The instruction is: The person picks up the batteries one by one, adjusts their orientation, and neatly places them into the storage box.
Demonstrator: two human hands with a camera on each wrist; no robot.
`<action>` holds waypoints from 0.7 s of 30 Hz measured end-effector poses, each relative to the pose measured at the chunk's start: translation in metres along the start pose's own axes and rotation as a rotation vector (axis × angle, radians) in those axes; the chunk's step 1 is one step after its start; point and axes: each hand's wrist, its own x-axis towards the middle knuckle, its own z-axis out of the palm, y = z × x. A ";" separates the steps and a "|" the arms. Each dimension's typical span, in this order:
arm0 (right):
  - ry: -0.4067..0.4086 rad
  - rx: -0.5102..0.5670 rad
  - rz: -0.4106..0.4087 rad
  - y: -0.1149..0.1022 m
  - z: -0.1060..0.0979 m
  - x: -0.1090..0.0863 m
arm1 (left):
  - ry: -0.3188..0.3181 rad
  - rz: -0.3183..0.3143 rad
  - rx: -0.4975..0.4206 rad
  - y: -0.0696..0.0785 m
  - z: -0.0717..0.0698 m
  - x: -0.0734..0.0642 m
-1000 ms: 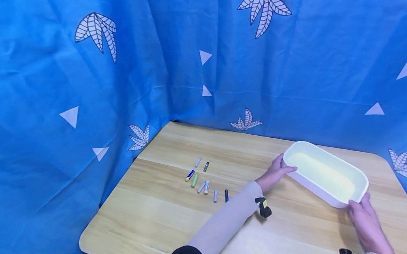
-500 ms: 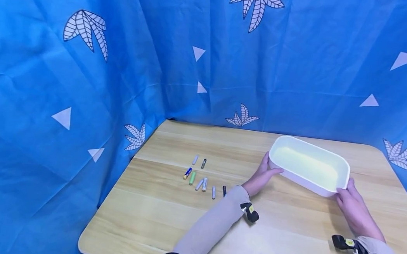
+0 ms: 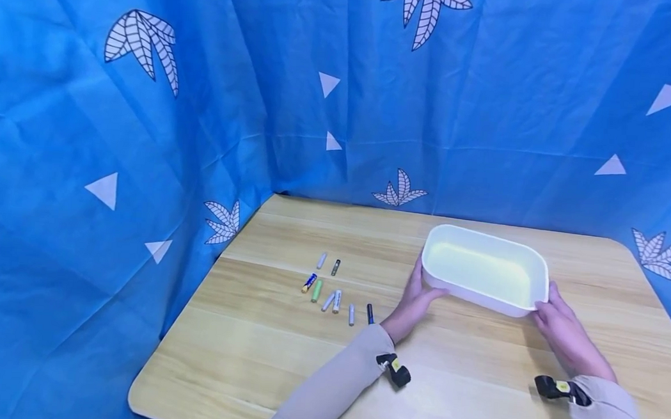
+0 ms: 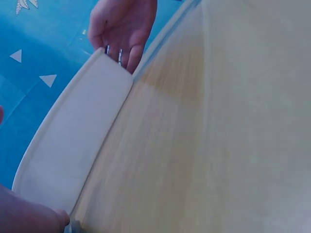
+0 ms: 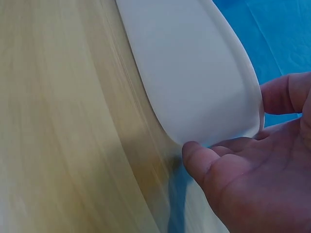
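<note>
The white, oblong plastic tub (image 3: pixel 484 268), gripped endwise by the half-closed left hand (image 3: pixel 410 309) and right hand (image 3: pixel 571 333), apparently just raised, could be tipped by uneven support.

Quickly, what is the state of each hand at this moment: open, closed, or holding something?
Left hand: holding one end of the white tub.
Right hand: holding its other end.

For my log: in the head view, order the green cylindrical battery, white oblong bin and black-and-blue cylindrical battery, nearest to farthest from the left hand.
1. Bin, held by the left hand
2. Black-and-blue battery, left of that hand
3. Green battery, farther left
</note>
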 end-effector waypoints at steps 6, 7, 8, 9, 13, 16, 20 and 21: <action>-0.045 0.062 -0.002 -0.004 0.010 0.010 | 0.051 0.004 0.002 0.005 -0.010 -0.016; -0.046 0.049 -0.002 -0.005 0.012 0.011 | 0.063 -0.001 0.012 0.004 -0.011 -0.018; -0.047 0.041 0.002 -0.005 0.014 0.013 | 0.076 0.000 0.013 0.004 -0.013 -0.020; -0.049 0.036 0.004 -0.005 0.016 0.014 | 0.092 -0.004 0.018 0.004 -0.014 -0.022; -0.058 0.005 0.024 -0.008 0.022 0.019 | 0.133 -0.034 0.047 0.004 -0.020 -0.030; -0.061 -0.036 0.043 -0.011 0.025 0.023 | 0.160 -0.074 0.063 0.007 -0.022 -0.035; -0.060 -0.103 0.032 -0.012 0.029 0.027 | 0.196 -0.094 0.046 0.009 -0.024 -0.040; -0.062 -0.109 0.026 -0.012 0.030 0.028 | 0.203 -0.089 0.042 0.009 -0.024 -0.040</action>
